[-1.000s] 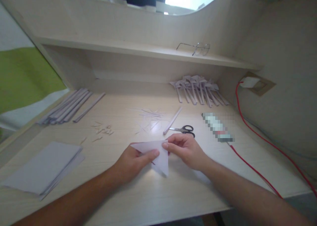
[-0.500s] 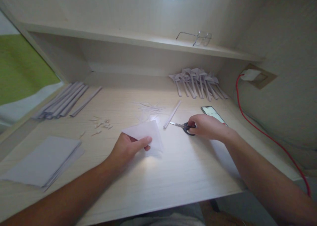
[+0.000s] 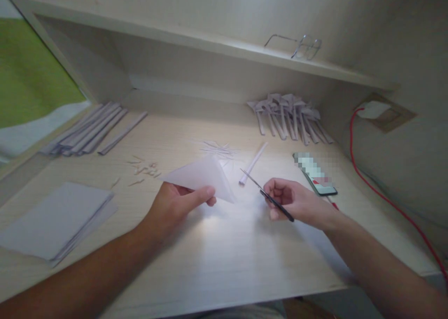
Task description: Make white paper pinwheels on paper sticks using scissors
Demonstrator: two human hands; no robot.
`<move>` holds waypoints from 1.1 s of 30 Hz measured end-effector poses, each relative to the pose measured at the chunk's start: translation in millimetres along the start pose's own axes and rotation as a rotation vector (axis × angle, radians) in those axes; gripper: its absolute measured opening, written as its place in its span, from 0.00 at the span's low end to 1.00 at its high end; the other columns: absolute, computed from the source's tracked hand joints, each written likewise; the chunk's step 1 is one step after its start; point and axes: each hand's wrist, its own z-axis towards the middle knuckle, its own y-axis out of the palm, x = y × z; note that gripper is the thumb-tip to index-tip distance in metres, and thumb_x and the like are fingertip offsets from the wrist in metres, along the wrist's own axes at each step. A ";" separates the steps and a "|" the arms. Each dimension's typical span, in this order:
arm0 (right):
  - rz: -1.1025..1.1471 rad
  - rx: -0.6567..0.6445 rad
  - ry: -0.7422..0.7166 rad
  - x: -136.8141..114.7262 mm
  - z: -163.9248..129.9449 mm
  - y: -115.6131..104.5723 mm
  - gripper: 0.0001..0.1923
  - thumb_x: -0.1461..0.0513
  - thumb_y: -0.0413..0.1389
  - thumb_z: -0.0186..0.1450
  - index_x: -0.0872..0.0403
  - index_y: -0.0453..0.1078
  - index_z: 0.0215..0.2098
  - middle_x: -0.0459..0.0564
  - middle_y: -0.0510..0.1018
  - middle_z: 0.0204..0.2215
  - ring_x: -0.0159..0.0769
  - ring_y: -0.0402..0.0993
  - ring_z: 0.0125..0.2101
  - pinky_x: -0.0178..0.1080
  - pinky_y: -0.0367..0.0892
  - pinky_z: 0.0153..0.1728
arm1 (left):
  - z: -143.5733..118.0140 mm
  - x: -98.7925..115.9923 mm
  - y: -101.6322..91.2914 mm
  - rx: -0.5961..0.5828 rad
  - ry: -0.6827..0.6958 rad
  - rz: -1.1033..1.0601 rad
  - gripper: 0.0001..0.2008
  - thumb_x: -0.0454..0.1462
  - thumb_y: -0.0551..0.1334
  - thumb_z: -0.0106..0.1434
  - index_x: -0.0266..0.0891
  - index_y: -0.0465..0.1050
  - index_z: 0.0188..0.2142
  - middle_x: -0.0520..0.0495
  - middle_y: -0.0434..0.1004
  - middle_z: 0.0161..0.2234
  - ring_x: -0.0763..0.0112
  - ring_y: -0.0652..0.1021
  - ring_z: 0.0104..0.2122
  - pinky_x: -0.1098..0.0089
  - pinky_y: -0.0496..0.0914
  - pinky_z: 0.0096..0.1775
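Scissors lifted near paper tube and phone.

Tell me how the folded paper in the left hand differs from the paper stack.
The folded paper is roughly triangular; the paper stack is four-sided. The folded paper is held up in the left hand, while the paper stack lies on the desk. The folded paper looks smaller than the paper stack. Both are whitish.
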 end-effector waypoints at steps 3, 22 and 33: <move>0.188 0.097 -0.032 -10.8 14.6 31.9 0.24 0.58 0.76 0.46 0.54 0.67 0.31 0.40 0.74 0.22 0.29 0.69 0.23 0.33 0.64 0.26 | 0.6 1.1 -0.5 -0.013 0.005 -0.001 0.08 0.40 0.71 0.60 0.40 0.79 0.27 0.49 0.81 0.28 0.64 0.79 0.33 0.67 0.72 0.41; 0.284 0.257 -0.157 -1.6 26.9 78.3 0.24 0.60 0.75 0.46 0.52 0.65 0.29 0.43 0.79 0.25 0.31 0.74 0.24 0.34 0.69 0.25 | -10.3 9.7 15.0 -0.035 -0.018 0.195 0.13 0.43 0.68 0.59 0.41 0.78 0.21 0.49 0.81 0.24 0.64 0.80 0.28 0.68 0.75 0.34; 0.165 -0.039 0.041 -12.1 13.6 53.5 0.22 0.53 0.76 0.49 0.54 0.72 0.30 0.42 0.71 0.22 0.29 0.63 0.24 0.32 0.58 0.24 | -3.2 19.5 2.6 0.191 0.062 0.219 0.14 0.44 0.68 0.57 0.43 0.75 0.18 0.50 0.80 0.22 0.65 0.80 0.25 0.70 0.74 0.29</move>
